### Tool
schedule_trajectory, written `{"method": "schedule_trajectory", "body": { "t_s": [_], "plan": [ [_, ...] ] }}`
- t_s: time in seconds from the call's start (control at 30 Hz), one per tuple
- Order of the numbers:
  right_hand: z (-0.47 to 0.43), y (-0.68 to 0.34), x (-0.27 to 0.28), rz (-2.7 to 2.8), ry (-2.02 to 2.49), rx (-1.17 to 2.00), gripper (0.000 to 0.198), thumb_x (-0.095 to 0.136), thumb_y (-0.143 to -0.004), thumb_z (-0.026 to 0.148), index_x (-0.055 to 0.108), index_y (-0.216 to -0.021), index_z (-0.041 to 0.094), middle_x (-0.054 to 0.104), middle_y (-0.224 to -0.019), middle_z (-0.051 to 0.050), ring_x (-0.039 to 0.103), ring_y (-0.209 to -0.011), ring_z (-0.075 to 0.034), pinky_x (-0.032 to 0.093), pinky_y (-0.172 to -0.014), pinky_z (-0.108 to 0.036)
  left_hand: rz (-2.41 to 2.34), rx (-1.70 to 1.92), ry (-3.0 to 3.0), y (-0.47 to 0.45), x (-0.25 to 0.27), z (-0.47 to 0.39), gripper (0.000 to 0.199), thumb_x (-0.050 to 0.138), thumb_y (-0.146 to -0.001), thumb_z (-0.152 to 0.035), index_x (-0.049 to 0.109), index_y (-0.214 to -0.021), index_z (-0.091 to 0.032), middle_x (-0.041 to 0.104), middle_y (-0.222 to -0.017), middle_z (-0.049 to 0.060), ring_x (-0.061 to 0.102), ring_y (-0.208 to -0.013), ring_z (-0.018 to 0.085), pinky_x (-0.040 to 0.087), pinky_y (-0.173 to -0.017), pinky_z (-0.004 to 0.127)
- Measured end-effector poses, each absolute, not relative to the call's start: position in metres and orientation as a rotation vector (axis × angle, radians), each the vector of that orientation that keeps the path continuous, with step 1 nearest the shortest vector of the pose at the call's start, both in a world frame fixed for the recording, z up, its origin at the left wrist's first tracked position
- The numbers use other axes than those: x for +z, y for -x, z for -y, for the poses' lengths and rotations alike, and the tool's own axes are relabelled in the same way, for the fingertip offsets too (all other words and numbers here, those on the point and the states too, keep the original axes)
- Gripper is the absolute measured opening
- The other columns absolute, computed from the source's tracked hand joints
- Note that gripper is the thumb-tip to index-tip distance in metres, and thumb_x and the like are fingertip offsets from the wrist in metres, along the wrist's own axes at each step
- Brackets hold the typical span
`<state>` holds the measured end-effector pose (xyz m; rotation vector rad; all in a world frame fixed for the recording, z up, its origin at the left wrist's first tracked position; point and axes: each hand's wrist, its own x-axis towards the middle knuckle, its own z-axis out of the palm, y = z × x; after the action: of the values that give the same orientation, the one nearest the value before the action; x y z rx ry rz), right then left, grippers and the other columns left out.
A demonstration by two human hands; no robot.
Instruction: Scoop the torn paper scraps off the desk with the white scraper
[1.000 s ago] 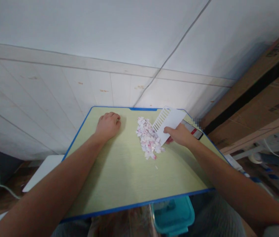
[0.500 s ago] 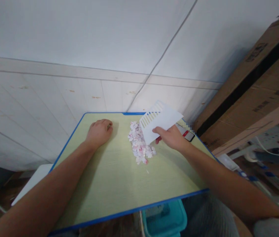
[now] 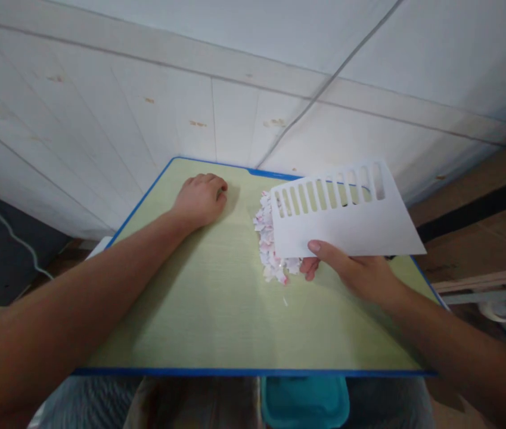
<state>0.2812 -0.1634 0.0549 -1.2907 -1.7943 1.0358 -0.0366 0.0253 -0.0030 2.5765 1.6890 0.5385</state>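
White slotted card (image 3: 346, 223), pink-and-white paper scraps (image 3: 267, 244), blue-edged yellow-green table (image 3: 217, 316).

Two bare forearms, no sleeves, no rings or watch, left hand (image 3: 199, 199), right hand (image 3: 360, 275)

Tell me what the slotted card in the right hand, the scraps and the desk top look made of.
Card: thin matte white plastic or stiff card, cleanly cut slots. Scraps: torn paper, white with pink print. Desk top: pale green laminate with faint grain and blue edging, probably.
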Motion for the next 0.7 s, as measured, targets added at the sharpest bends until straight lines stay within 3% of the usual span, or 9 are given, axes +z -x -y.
{"method": "schedule_trajectory", "body": {
  "t_s": [0.13, 0.23, 0.33, 0.43, 0.6, 0.7],
  "plan": [
    [0.179, -0.294, 0.038, 1.909, 1.306, 0.827, 0.048, 0.071, -0.116, 0.051, 0.084, -0.072, 0.034, 0.086, -0.079, -0.001, 0.085, -0.077, -0.025, 0.073, -0.085, -0.039, -1.633, 0.594, -2.566, 0.038, -0.006, -0.027, 0.04, 0.056, -0.103, -0.024, 0.082, -0.132, -0.016, 0.076, -0.141, 0.012, 0.067, -0.144, 0.041, 0.047, -0.131, 0.06],
    [0.188, -0.308, 0.028, 1.917, 1.371, 0.737, 0.046, 0.071, -0.115, 0.043, 0.08, -0.071, 0.035, 0.082, -0.072, 0.001, 0.082, -0.071, -0.025, 0.071, -0.079, -0.038, -1.606, 0.628, -2.587, 0.04, -0.009, -0.03, 0.039, 0.054, -0.103, -0.026, 0.08, -0.131, -0.016, 0.074, -0.138, 0.011, 0.067, -0.144, 0.041, 0.048, -0.128, 0.062],
    [0.194, -0.319, 0.024, 1.935, 1.414, 0.684, 0.037, 0.077, -0.111, 0.045, 0.082, -0.076, 0.036, 0.082, -0.074, 0.003, 0.081, -0.071, -0.027, 0.071, -0.079, -0.041, -1.58, 0.662, -2.598, 0.042, -0.01, -0.03, 0.033, 0.055, -0.104, -0.028, 0.078, -0.126, -0.022, 0.074, -0.135, 0.008, 0.067, -0.142, 0.04, 0.05, -0.126, 0.059],
    [0.196, -0.323, 0.025, 1.999, 1.487, 0.57, 0.033, 0.084, -0.107, 0.052, 0.083, -0.078, 0.036, 0.085, -0.079, 0.002, 0.082, -0.076, -0.029, 0.071, -0.092, -0.045, -1.559, 0.682, -2.586, 0.043, -0.004, -0.024, 0.024, 0.058, -0.107, -0.032, 0.075, -0.123, -0.03, 0.076, -0.136, 0.006, 0.065, -0.136, 0.036, 0.052, -0.126, 0.054],
    [0.197, -0.318, 0.033, 1.947, 1.539, 0.535, 0.037, 0.076, -0.113, 0.052, 0.081, -0.079, 0.036, 0.087, -0.083, 0.002, 0.086, -0.085, -0.03, 0.07, -0.103, -0.048, -1.594, 0.577, -2.585, 0.04, 0.009, -0.016, 0.032, 0.052, -0.11, -0.028, 0.077, -0.128, -0.023, 0.075, -0.144, 0.013, 0.064, -0.134, 0.034, 0.052, -0.128, 0.056],
    [0.199, -0.309, 0.039, 2.04, 1.458, 0.614, 0.029, 0.078, -0.112, 0.053, 0.086, -0.088, 0.038, 0.089, -0.089, 0.002, 0.089, -0.095, -0.033, 0.072, -0.106, -0.049, -1.605, 0.562, -2.621, 0.039, 0.009, -0.018, 0.034, 0.053, -0.108, -0.028, 0.079, -0.13, -0.022, 0.077, -0.144, 0.016, 0.067, -0.136, 0.037, 0.055, -0.126, 0.057]
  ]
}}
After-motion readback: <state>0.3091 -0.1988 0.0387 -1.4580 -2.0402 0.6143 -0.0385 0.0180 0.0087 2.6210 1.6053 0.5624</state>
